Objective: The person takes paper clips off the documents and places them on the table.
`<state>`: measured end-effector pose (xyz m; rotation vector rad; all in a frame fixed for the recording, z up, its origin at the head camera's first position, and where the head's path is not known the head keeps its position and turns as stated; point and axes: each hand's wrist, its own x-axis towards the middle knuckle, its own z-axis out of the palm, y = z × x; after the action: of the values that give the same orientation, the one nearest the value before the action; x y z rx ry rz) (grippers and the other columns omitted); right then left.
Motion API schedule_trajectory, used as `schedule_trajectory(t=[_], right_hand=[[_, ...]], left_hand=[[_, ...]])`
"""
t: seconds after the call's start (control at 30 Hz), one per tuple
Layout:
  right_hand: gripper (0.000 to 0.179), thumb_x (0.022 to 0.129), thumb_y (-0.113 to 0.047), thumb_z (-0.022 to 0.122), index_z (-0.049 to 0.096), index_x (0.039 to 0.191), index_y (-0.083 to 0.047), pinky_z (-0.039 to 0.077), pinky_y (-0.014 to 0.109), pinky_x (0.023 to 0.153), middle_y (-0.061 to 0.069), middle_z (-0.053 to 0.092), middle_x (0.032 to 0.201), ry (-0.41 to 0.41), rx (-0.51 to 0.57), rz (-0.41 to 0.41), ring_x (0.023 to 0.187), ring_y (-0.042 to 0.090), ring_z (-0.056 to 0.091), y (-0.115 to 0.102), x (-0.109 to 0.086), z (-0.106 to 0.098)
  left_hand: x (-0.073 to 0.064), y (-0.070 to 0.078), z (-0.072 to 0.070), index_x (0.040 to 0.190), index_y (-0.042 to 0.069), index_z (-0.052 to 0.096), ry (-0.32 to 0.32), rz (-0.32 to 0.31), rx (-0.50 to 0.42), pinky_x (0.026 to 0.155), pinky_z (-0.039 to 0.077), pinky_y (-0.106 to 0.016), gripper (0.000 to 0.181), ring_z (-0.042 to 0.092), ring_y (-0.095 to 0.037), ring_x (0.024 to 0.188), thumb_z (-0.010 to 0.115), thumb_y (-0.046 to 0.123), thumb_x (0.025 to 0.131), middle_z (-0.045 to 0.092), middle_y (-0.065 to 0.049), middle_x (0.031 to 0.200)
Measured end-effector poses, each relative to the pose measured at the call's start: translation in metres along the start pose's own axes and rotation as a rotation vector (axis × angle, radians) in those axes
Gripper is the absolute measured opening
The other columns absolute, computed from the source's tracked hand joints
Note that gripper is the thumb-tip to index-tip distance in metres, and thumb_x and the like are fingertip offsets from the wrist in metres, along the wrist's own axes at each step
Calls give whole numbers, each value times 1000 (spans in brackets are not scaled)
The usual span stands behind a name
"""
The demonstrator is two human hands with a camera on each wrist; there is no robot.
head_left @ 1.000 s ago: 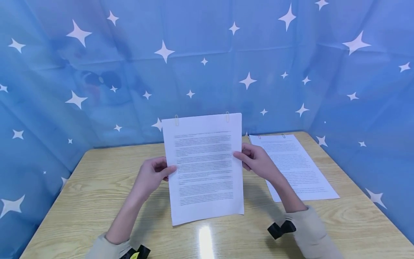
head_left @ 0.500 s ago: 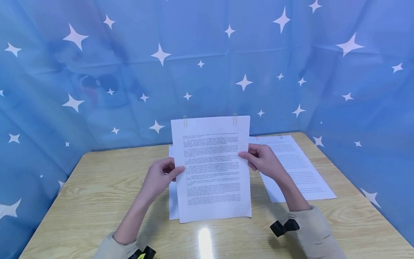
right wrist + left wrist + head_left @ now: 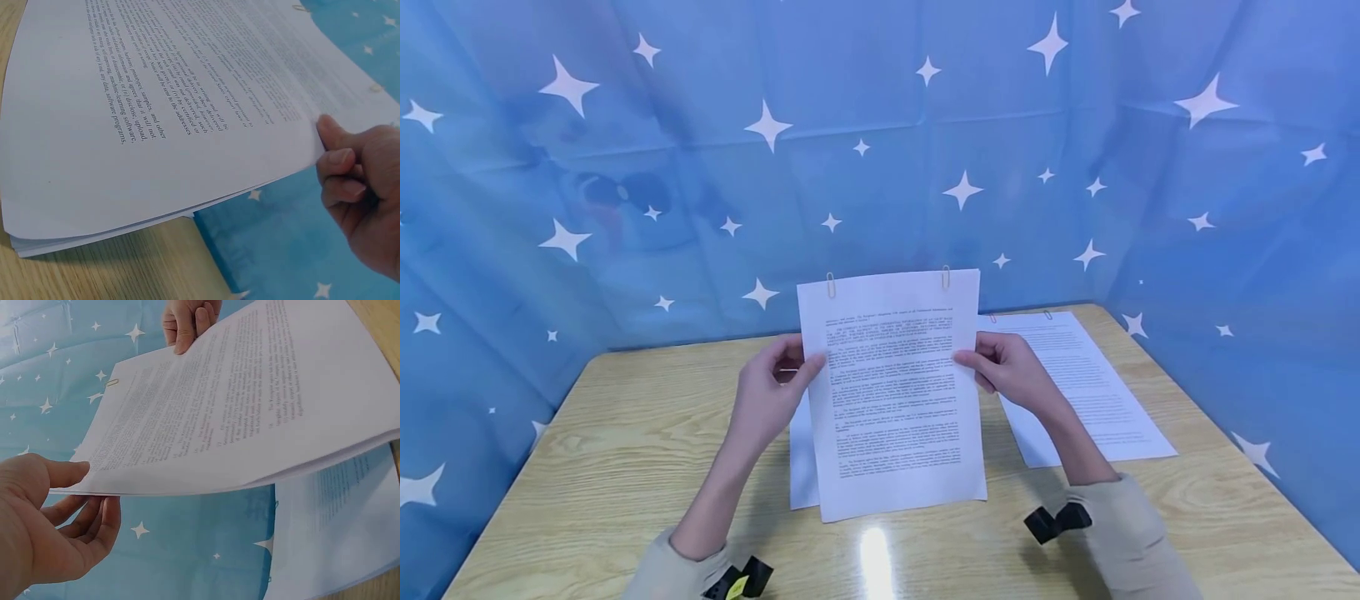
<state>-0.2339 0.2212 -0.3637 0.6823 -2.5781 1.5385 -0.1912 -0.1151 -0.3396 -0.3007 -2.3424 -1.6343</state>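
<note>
White paper-clipped pages (image 3: 891, 396) hang pinched between left grip (image 3: 767, 392) and right grip (image 3: 1011, 373) above the desk (image 3: 625, 450), apparently the squaring-up step, so the next move likely wants level edges!

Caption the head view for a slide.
Left hand and right hand hold up a clipped stack by its side edges; more pages lie on the table at right.

- A curtained-off desk space; whether home or office cannot be told.
- Blue star-print cloth (image 3: 880, 100) hangs behind and along both sides of the wood-grain table (image 3: 647, 433).
- Paper-clipped printed pages (image 3: 897, 400) look like office paperwork.
</note>
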Motion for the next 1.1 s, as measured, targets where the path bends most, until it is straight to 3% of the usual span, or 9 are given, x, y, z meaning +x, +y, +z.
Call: schedule_trajectory(t=[0.23, 0.5, 0.77, 1.1], right_hand=[[16, 102, -19, 64, 71, 109, -7, 29, 30, 41, 6, 44, 54, -4, 7, -21, 43, 20, 38, 5, 1, 1], [19, 101, -17, 63, 71, 116, -7, 29, 28, 40, 10, 46, 54, -34, 23, -49, 42, 18, 39, 6, 2, 3], [17, 101, -15, 64, 71, 113, -5, 27, 27, 41, 9, 46, 55, -47, 5, -43, 43, 19, 39, 3, 0, 2], [12, 99, -16, 66, 71, 104, -7, 27, 27, 42, 5, 45, 55, -38, -30, -38, 43, 19, 40, 3, 1, 2]], left_hand=[[6, 10, 2, 119, 2, 65, 81, 98, -95, 82, 52, -23, 26, 64, -20, 97, 71, 10, 96, 66, -11, 105], [10, 19, 5, 124, 2, 65, 162, 199, -167, 82, 51, -25, 29, 61, -19, 93, 70, 6, 95, 65, -11, 105], [13, 23, 8, 118, 4, 69, 208, 266, -137, 74, 48, -23, 23, 59, -22, 83, 71, 8, 95, 68, -7, 110], [13, 25, 9, 105, 0, 70, 235, 279, -80, 70, 46, -21, 11, 58, -14, 86, 69, 6, 96, 69, -9, 98]])
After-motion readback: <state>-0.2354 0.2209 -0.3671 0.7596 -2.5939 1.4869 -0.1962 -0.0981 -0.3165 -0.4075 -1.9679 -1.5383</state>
